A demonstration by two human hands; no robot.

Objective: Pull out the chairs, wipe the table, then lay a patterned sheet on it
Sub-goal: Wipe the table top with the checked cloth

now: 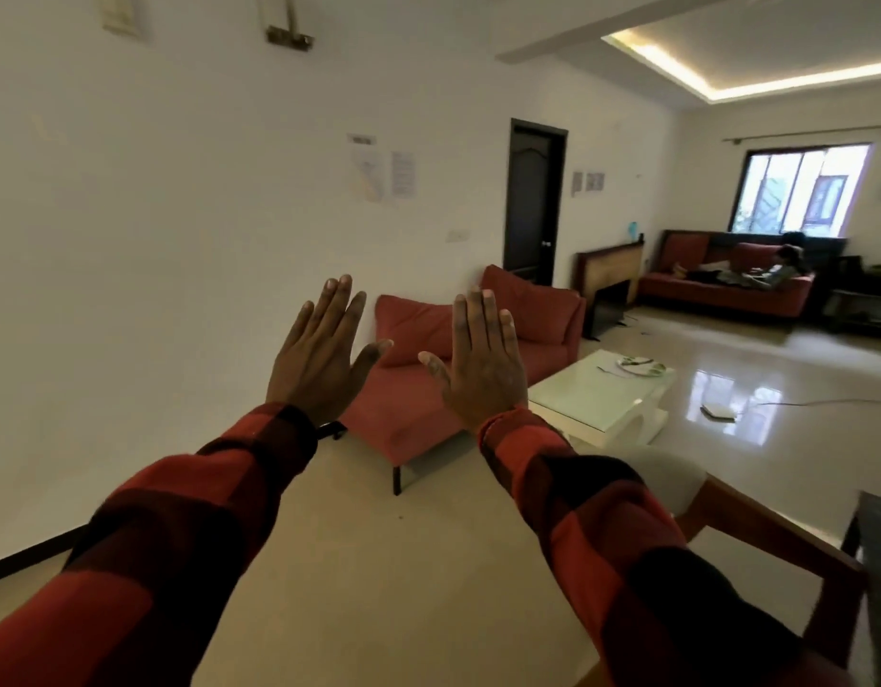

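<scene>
Both my arms, in red and black checked sleeves, are stretched out in front of me. My left hand (pixel 324 357) is raised with its back towards me, fingers straight and spread, holding nothing. Beside it, a small gap apart, my right hand (pixel 483 361) is held the same way and is also empty. A wooden chair (pixel 755 528) with a pale grey seat stands at the lower right, just under my right forearm. The dark edge of a table (pixel 877 547) shows at the far right. No cloth or patterned sheet is in view.
A red sofa (pixel 428 384) stands against the white wall behind my hands. A white coffee table (pixel 597 394) with a plate is to its right. Further back are a dark door (pixel 532 200), another red sofa (pixel 725 290) with a person lying on it, and a window. Glossy tiled floor lies between.
</scene>
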